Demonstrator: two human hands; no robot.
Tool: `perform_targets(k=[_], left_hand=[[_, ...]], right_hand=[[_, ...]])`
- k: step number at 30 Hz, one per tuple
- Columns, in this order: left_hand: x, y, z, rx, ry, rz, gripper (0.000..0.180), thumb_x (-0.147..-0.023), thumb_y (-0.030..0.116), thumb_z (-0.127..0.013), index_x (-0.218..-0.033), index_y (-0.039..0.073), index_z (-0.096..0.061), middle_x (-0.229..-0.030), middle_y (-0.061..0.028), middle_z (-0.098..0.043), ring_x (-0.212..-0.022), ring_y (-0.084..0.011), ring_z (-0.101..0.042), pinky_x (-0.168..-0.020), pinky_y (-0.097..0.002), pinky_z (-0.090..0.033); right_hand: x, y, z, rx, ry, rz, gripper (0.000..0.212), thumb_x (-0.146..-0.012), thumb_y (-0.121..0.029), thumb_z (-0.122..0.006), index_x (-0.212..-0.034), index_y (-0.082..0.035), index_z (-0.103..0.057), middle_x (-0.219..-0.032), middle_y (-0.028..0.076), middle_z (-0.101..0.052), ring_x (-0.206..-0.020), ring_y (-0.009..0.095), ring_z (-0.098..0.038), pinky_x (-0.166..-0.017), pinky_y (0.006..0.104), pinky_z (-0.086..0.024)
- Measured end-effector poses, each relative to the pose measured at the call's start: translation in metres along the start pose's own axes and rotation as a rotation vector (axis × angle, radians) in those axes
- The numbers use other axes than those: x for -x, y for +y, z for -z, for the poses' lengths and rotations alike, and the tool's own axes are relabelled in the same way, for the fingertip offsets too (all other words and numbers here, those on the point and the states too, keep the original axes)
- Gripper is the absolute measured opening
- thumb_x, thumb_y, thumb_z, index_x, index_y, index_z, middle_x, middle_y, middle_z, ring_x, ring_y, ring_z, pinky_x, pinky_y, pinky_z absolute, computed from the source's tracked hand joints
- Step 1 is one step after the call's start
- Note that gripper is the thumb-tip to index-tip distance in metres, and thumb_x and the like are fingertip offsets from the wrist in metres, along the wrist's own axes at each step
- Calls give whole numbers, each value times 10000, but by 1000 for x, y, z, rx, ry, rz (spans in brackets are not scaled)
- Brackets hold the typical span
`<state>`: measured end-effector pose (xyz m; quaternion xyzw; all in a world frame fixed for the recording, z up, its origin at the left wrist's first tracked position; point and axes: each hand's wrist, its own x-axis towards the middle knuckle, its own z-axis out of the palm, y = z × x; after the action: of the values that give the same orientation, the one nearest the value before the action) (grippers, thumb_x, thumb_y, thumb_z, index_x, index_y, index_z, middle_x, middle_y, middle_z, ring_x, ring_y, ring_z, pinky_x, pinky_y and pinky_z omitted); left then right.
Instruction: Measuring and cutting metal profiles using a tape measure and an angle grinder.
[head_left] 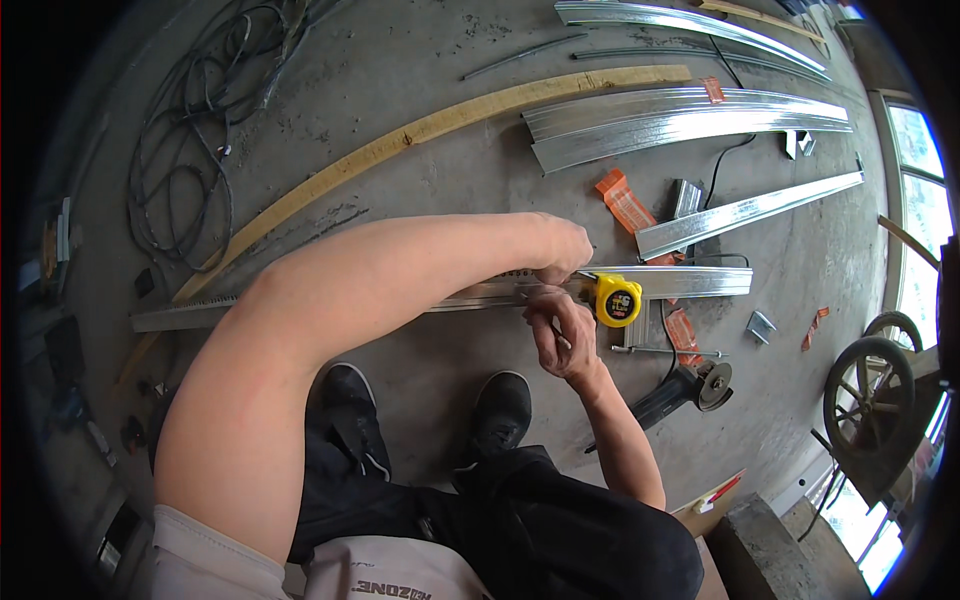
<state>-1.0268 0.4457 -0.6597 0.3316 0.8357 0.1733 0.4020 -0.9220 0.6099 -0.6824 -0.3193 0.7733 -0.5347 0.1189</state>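
My left hand (563, 247) reaches across from the left, fingers bent down over the metal profile (700, 281) on the floor. What its fingertips hold is hidden. Just below it, my right hand (565, 335) is curled in a pinch against the profile's near edge; whatever is between its fingers is too small to make out. Right beside both hands, a yellow tape measure (607, 300) rests at the profile, its blade running toward my left hand. The profile stretches left under my forearm to a perforated end (180, 318).
An angle grinder (660, 398) lies right of my shoe (500, 410). Further off are a short channel (750, 213), stacked metal profiles (690, 125), a long wooden batten (440, 125) and coiled cable (190, 110). A wheeled cart (868, 395) stands at the right.
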Motion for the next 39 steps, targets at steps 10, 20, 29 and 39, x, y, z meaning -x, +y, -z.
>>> perform_targets(k=[10, 20, 29, 39], left_hand=[[0, -2, -2, 22, 22, 11, 254, -944, 256, -722, -1009, 27, -808, -1022, -195, -783, -983, -371, -750, -853, -480, -598], [3, -3, 2, 55, 21, 0, 266, -937, 259, -726, -990, 10, -805, -999, -203, -780, -949, -376, -750, -829, -473, -599], [1, -4, 2, 54, 8, -8, 250, -926, 244, -730, -969, 10, -806, -984, -203, -780, -920, -376, -751, -798, -473, -599], [5, -3, 4, 45, 3, -25, 237, -920, 220, -720, -959, 1, -802, -952, -206, -777, -888, -370, -752, -778, -470, -605]], right_hand=[[-8, 42, -2, 120, -109, 166, 205, -784, 29, -644, -973, -49, -645, -858, 119, -701, -721, 343, -684, -676, 402, -545], [-8, 43, -3, 125, -115, 162, 233, -735, -21, -659, -962, -61, -622, -809, 122, -638, -738, 361, -655, -684, 431, -527], [-11, 43, -1, 112, -150, 168, 243, -739, -25, -664, -974, -66, -617, -805, 111, -638, -727, 348, -651, -679, 424, -523], [-13, 40, -3, 142, -159, 168, 210, -754, -8, -646, -956, -61, -631, -805, 116, -668, -714, 358, -666, -675, 425, -540]])
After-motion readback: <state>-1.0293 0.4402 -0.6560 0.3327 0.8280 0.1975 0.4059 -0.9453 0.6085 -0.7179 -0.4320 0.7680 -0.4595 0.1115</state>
